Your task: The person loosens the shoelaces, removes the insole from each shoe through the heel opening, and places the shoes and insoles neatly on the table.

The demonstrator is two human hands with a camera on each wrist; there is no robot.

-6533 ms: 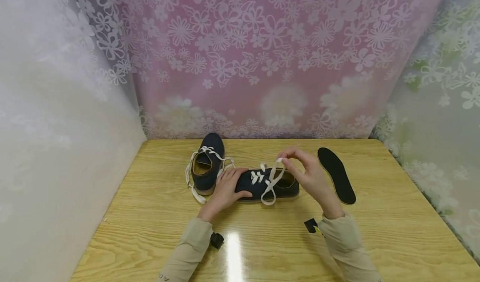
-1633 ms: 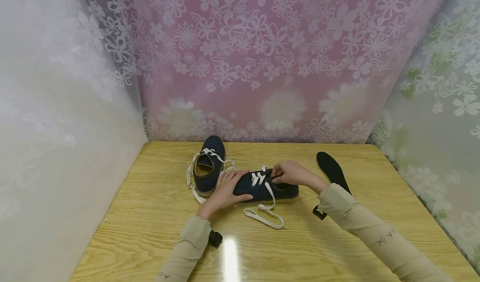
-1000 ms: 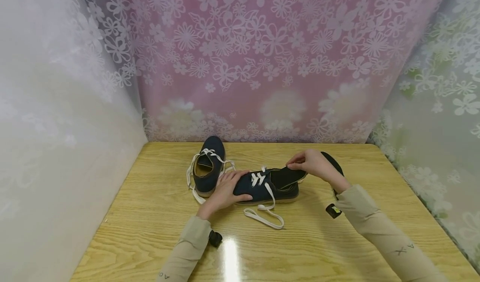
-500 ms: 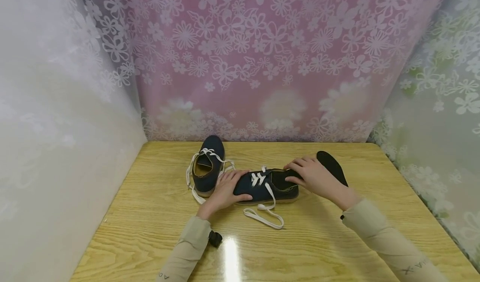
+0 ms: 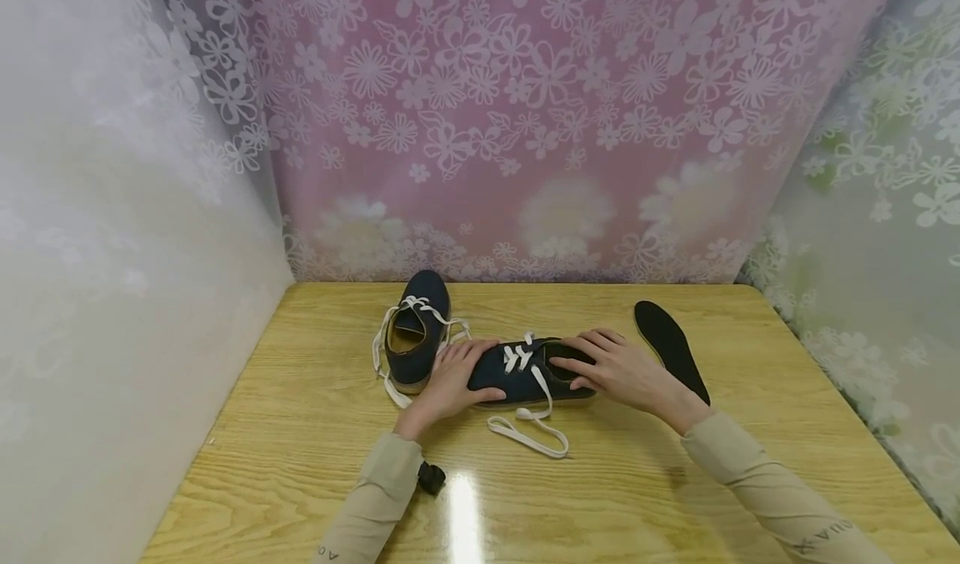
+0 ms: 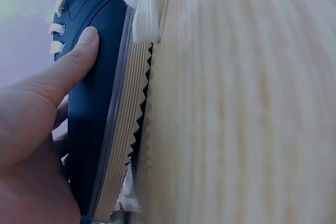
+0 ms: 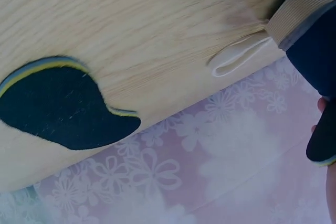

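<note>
A dark blue lace-up shoe (image 5: 491,376) lies along the table with its toe to the left. My left hand (image 5: 448,381) grips it over the toe; in the left wrist view the thumb (image 6: 79,56) lies along its side. My right hand (image 5: 626,368) is over the heel opening, its fingers reaching into it. There it holds a black insole (image 7: 323,137), whose rounded end with a yellow edge sticks out of the shoe in the right wrist view. The rest of that insole is hidden in the shoe and under the hand.
Another dark blue shoe (image 5: 426,287) with loose white laces stands at the left hand's far side. A loose black insole (image 5: 671,343) lies right of the right hand. A white lace (image 5: 536,445) trails onto the wooden table (image 5: 315,481); a patterned curtain (image 5: 510,131) hangs behind.
My right hand let go of the lace, reached into the shoe and drew the insole partly out, then moved back down over the opening. The left hand stayed on the toe.
</note>
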